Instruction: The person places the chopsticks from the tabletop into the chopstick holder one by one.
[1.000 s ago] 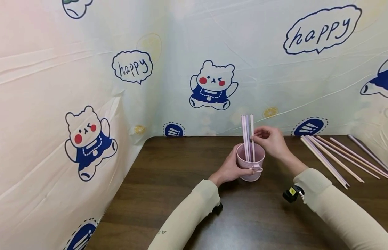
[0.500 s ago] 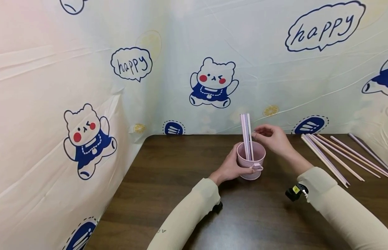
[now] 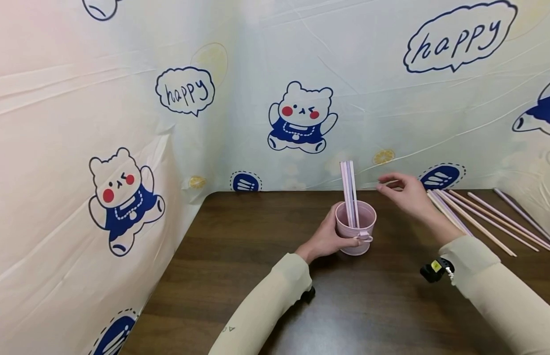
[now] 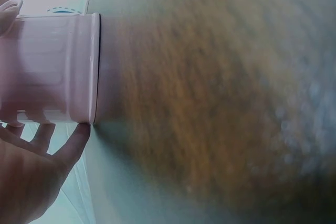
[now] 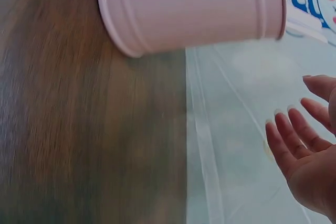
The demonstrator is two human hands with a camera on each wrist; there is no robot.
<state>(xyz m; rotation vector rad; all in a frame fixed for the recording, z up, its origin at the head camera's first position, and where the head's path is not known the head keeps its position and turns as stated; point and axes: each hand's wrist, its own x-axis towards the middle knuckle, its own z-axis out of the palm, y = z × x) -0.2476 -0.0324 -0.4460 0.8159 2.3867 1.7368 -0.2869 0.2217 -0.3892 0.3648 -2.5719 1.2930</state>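
Note:
A small pink bucket (image 3: 356,241) stands upright on the table, and its wall fills the upper part of the right wrist view. My left hand (image 3: 326,236) grips it from the left, the thumb across the front near a small side ring and the fingers (image 4: 73,145) against the far wall. Several thin pastel sticks (image 3: 349,190) stand bunched in it, leaning on its back left rim. Right of the bucket, my right hand (image 3: 405,195) hovers with loosely bent fingers and holds nothing; the right wrist view shows its fingers spread apart.
More pastel sticks (image 3: 501,222) lie fanned out on the dark wooden table (image 3: 239,256) at the right, partly behind my right forearm. A pale printed curtain (image 3: 239,123) hangs along the table's back and left sides.
My right hand has let go of a stick in the bucket and moved away to the right. That stick now leans against the others. The left hand keeps its grip on the bucket.

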